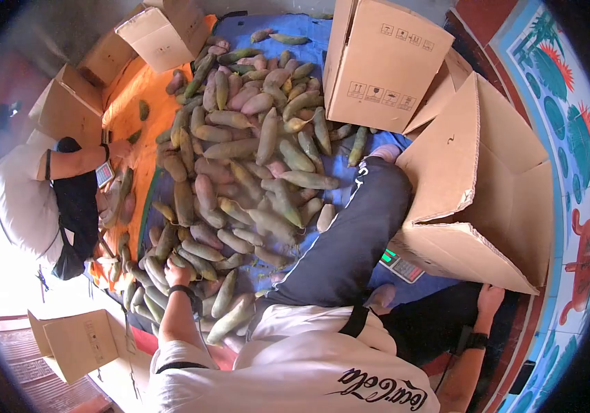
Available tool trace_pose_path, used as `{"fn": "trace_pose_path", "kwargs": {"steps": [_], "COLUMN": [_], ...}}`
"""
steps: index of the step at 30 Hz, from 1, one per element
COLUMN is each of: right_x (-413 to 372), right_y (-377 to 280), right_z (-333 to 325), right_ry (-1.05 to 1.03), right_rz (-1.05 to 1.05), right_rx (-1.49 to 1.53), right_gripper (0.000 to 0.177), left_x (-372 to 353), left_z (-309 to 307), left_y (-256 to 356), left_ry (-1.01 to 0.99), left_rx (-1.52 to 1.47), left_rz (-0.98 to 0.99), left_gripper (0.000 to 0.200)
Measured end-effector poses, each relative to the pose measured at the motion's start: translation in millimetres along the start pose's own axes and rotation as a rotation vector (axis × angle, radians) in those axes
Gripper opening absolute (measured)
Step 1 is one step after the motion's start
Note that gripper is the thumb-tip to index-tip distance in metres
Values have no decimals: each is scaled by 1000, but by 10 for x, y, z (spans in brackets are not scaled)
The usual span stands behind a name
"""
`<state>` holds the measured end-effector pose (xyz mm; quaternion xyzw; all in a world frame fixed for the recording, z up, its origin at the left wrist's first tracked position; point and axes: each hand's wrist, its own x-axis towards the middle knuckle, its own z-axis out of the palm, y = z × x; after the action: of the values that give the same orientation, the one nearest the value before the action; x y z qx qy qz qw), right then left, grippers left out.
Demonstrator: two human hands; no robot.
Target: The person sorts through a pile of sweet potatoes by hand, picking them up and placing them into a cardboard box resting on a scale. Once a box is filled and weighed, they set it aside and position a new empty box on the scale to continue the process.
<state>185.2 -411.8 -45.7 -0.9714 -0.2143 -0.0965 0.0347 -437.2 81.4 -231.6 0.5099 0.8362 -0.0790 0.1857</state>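
My left hand (178, 273) reaches into the near left edge of a big pile of long, tapered vegetables (229, 150), some dull green and some pinkish. Its fingers are curled against a green one (156, 270), though their tips are partly hidden. On the far right, my right hand (491, 298) grips the lower flap edge of a cardboard box (439, 148), which lies tilted with its open mouth to the right. A digital scale (402, 267) with a lit green display shows partly beneath that box, beside my bent leg.
A closed-sided carton (388, 62) stands behind the box. The pile lies on a blue sheet (309, 31), next to an orange sheet (145, 89). A co-worker (33, 199) sits at the left near more cartons (161, 38). Another open carton (85, 341) is at lower left.
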Motion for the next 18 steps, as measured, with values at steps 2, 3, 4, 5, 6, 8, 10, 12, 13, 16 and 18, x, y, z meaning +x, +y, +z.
{"fn": "trace_pose_path", "kwargs": {"steps": [2, 3, 4, 5, 6, 8, 10, 12, 13, 16, 18], "right_x": [12, 18, 21, 17, 8, 2, 12, 9, 15, 7, 7], "right_y": [12, 39, 80, 100, 85, 25, -15, -2, 55, 63, 52], "right_z": [-12, 1, 25, 33, 20, -14, -50, -32, 16, -7, -10], "right_ry": [-46, -46, -24, -2, -2, 41, 31, 20, 27, 15, -7], "right_rz": [64, 59, 24, -9, -12, -16, -47, -73, -71, -49, -34], "right_rx": [-25, -29, -37, -44, -47, -4, -13, -20, -45, -57, -39], "right_gripper": [32, 32, 32, 32, 32, 31, 32, 32, 32, 32, 32], "left_x": [-126, -187, -136, -177, -254, -102, -106, -151, -91, 467, 118], "left_z": [24, 26, 110, 75, -1, 140, 56, -17, 38, 462, 140], "left_y": [-42, -58, -136, -132, -107, -273, -289, -312, -356, -692, -386], "left_ry": [1, 9, 2, -2, 22, 66, -13, -21, -21, -112, -158], "left_rx": [19, 40, 103, 103, 150, 142, 184, 169, 168, 368, 360], "left_rz": [-2, 0, 28, 26, 0, -31, 6, 70, 73, 134, 140], "left_gripper": [70, 72, 74, 74, 74, 70, 68, 57, 57, 47, 51]}}
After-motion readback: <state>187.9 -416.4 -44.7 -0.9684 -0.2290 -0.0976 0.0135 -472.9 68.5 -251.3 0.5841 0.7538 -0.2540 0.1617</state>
